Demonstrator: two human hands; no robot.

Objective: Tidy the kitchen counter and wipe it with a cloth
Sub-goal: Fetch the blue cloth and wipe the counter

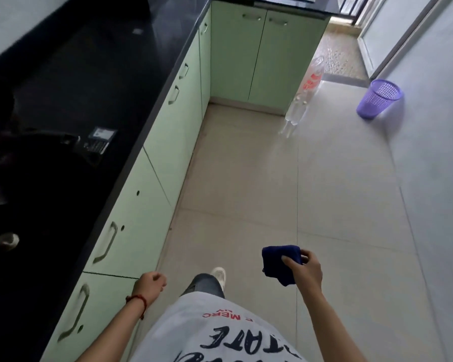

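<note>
Right hand (307, 269) held out over the floor (246, 194), grip closed on a folded dark blue cloth (279, 262), thumb on top and fingers curled beneath. Left hand (152, 282) loosely curled, holding nothing, just beside the green cabinets (139, 205). Black table (71, 100) along the left, well apart from the cloth. Purple basket (379, 99) near the far wall.
</note>
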